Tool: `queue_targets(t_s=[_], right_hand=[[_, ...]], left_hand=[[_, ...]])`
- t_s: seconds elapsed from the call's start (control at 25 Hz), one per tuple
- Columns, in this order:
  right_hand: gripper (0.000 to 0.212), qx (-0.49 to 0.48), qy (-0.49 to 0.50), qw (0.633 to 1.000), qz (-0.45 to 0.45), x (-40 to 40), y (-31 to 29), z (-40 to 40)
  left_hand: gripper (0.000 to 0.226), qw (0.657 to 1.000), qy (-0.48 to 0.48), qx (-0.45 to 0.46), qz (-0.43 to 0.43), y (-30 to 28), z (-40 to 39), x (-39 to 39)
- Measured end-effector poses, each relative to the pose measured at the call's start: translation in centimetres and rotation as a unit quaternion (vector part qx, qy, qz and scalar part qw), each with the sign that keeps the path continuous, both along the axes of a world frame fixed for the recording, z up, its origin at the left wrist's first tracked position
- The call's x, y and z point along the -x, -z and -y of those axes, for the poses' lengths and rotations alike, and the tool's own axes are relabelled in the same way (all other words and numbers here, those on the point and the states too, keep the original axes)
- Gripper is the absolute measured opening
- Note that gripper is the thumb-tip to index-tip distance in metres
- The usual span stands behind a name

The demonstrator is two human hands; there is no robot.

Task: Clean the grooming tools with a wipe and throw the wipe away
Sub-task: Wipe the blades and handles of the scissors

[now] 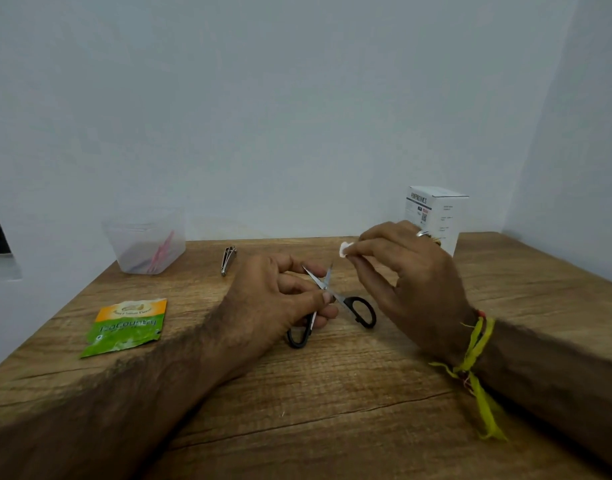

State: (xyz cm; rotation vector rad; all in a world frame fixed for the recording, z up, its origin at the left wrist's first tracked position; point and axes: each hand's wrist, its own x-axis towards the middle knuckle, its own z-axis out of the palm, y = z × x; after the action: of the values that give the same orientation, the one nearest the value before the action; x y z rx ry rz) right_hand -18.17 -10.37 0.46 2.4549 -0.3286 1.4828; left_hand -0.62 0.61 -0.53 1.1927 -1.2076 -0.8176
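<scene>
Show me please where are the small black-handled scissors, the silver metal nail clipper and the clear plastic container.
small black-handled scissors (364,310): head view, on the right black handle loop.
silver metal nail clipper (228,259): head view, on the middle of its body.
clear plastic container (138,242): head view, on its front wall.

Soft, even light falls on my table (332,410); shadows are faint. No glare. The wide lens bends the edges, and my forearms blur near the bottom corners.
</scene>
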Motion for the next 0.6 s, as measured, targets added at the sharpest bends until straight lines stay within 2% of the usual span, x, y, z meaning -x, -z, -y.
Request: queue_targets(t_s=[0.08, 0.16, 0.4, 0.6], right_hand=[[0.012, 0.017, -0.022, 0.996, -0.083, -0.43, 0.47, -0.50], [0.012, 0.033, -0.023, 0.991, -0.129, -0.64, 0.60, -0.60], [0.011, 0.043, -0.009, 0.991, -0.130, -0.47, 0.51, -0.48], [0.011, 0.014, 0.008, 0.995, -0.095, -0.51, 0.19, -0.30]], left_hand=[[0.028, 1.000, 0.004, 0.004, -0.012, -0.02, -0.06, 0.16], [0.029, 1.000, 0.005, 0.006, -0.020, -0.03, -0.14, 0.28], [0.030, 1.000, 0.006, 0.010, -0.015, -0.07, -0.23, 0.28], [0.030, 1.000, 0.006, 0.006, -0.010, -0.01, -0.11, 0.12]])
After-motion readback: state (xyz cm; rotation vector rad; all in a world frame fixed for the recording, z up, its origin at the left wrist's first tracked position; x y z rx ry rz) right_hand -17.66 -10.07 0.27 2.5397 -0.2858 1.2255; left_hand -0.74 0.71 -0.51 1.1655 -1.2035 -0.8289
